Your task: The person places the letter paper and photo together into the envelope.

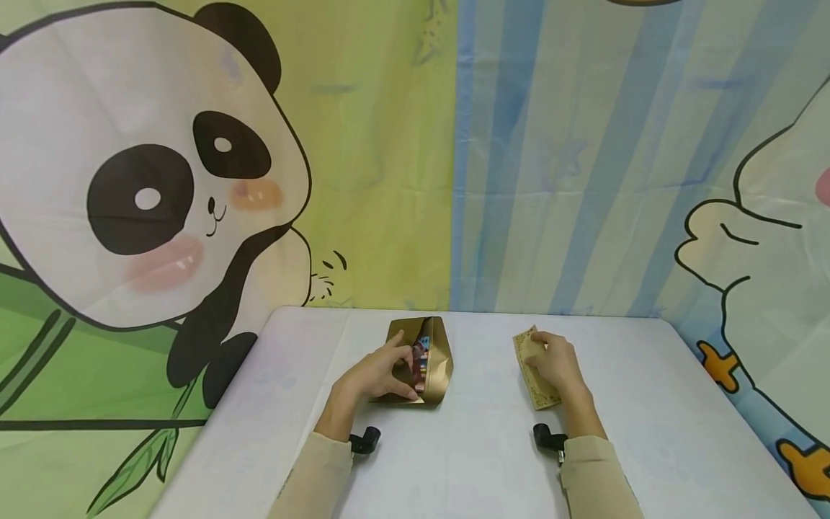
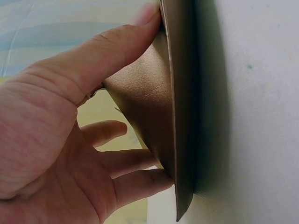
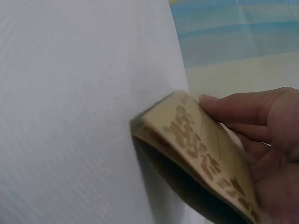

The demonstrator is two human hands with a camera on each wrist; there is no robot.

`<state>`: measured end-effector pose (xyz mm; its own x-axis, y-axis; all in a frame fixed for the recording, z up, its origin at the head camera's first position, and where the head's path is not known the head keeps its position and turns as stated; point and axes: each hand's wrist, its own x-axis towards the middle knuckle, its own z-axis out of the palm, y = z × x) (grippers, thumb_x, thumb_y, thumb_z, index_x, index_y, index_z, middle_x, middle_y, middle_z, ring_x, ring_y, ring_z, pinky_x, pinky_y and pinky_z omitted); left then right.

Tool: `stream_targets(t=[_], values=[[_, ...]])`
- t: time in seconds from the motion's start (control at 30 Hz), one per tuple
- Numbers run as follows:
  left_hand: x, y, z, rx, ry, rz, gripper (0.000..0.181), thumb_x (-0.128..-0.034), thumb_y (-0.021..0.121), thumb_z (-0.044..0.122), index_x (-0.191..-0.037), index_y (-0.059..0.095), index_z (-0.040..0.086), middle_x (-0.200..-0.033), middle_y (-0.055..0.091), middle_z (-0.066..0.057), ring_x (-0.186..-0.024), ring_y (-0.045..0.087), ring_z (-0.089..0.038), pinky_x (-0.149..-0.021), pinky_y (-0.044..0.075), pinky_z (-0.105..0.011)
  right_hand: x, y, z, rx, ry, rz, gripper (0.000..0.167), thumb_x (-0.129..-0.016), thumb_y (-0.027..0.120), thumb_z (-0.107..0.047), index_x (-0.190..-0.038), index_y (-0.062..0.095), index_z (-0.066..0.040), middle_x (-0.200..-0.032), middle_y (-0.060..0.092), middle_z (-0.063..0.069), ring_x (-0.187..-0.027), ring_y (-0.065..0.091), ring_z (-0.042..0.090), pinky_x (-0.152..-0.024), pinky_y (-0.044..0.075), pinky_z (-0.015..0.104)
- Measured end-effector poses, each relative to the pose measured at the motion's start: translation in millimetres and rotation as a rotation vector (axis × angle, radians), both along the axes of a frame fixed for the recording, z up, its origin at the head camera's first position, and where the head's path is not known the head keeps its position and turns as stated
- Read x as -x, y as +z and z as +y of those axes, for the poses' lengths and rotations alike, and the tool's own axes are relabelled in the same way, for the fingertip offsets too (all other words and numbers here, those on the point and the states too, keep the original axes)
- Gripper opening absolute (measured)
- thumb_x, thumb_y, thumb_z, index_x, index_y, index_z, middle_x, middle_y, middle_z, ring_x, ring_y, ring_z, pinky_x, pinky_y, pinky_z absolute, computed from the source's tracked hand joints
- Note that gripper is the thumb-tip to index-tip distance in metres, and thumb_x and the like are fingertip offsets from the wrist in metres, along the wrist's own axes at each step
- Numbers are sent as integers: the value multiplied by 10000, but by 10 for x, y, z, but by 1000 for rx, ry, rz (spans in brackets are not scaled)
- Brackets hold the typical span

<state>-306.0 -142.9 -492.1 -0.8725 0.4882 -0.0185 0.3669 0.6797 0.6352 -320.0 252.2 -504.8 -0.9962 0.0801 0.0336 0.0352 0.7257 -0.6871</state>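
A gold envelope (image 1: 441, 364) lies on the white table with its flap to the right and a colourful printed piece (image 1: 421, 364) showing inside. My left hand (image 1: 379, 371) grips its left side; in the left wrist view the thumb of the left hand (image 2: 70, 116) lies on the brown-gold paper (image 2: 145, 93), other fingers behind it. To the right, my right hand (image 1: 556, 360) pinches a folded cream-gold patterned paper (image 1: 534, 375). The right wrist view shows this folded paper (image 3: 196, 154) standing a little open at its lower edge, between thumb and fingers of the right hand (image 3: 271, 135).
The white table (image 1: 454, 461) reaches back to a printed cloth backdrop (image 1: 376, 180) with a panda on the left and blue stripes on the right. Black camera mounts (image 1: 366, 441) sit at both wrists, beside beige sleeves.
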Motion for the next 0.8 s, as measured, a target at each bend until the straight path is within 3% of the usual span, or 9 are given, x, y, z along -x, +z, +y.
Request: stream_targets(t=[0.1,0.23,0.3,0.37,0.43,0.53,0.67,0.73,0.8], values=[[-4,-15,-4,-2,-1,-1,387,-732,943,410,-907,618,295,-1734,148,-209,-1500,358,-500,-1076,456,-579,-3,7,3,18,-23,-6,663,-890,767,-80,-1492,507,18,-1494,497,355,-1155,618,460,-884,545,520],[-5,-30,-8,1,-1,-3,390,-731,941,417,-905,614,296,-1732,152,-213,-1497,361,-504,-1070,459,-581,1,28,-2,44,-33,-18,751,-905,743,-109,-1566,404,-2,-1569,409,348,-1385,462,534,-1057,451,623],[-4,-30,-8,5,-1,-4,388,-732,940,415,-905,613,301,-1733,152,-208,-1501,356,-501,-1074,457,-579,4,41,-8,54,-25,-8,792,-906,741,-117,-1591,358,-9,-1599,370,337,-1428,413,528,-1096,414,621],[0,-30,-10,8,1,-3,385,-734,940,410,-902,608,307,-1734,153,-202,-1504,354,-497,-1077,455,-577,8,49,-18,80,-11,8,830,-902,744,-107,-1610,320,-21,-1616,352,325,-1304,529,508,-1007,493,566],[5,-21,-9,9,3,-3,383,-736,940,406,-900,606,313,-1735,153,-197,-1505,353,-493,-1080,453,-576,14,57,-30,121,6,25,858,-898,747,-84,-1622,291,-28,-1625,338,322,-1110,609,469,-839,552,453],[9,-11,-10,7,0,-2,387,-738,940,407,-901,603,305,-1733,154,-205,-1498,363,-498,-1072,456,-583,26,61,-66,185,25,48,878,-889,760,-59,-1629,288,-47,-1644,321,299,-926,627,383,-660,524,278],[9,6,-5,10,-1,-4,388,-738,942,404,-906,608,298,-1736,146,-201,-1500,359,-496,-1083,447,-589,38,68,-140,280,53,51,895,-902,780,-79,-1642,276,-100,-1684,262,254,-815,698,269,-647,536,222],[9,-1,-3,12,0,-4,387,-737,942,402,-907,610,299,-1738,142,-196,-1503,353,-498,-1089,441,-595,36,71,-177,337,70,34,910,-909,787,-94,-1650,260,-131,-1699,233,236,-674,722,235,-640,566,254],[8,-11,-3,15,2,-8,385,-739,941,405,-910,612,303,-1741,136,-184,-1507,347,-494,-1096,436,-596,35,70,-212,385,86,20,917,-914,785,-96,-1655,248,-152,-1708,215,222,-671,746,207,-658,591,280]])
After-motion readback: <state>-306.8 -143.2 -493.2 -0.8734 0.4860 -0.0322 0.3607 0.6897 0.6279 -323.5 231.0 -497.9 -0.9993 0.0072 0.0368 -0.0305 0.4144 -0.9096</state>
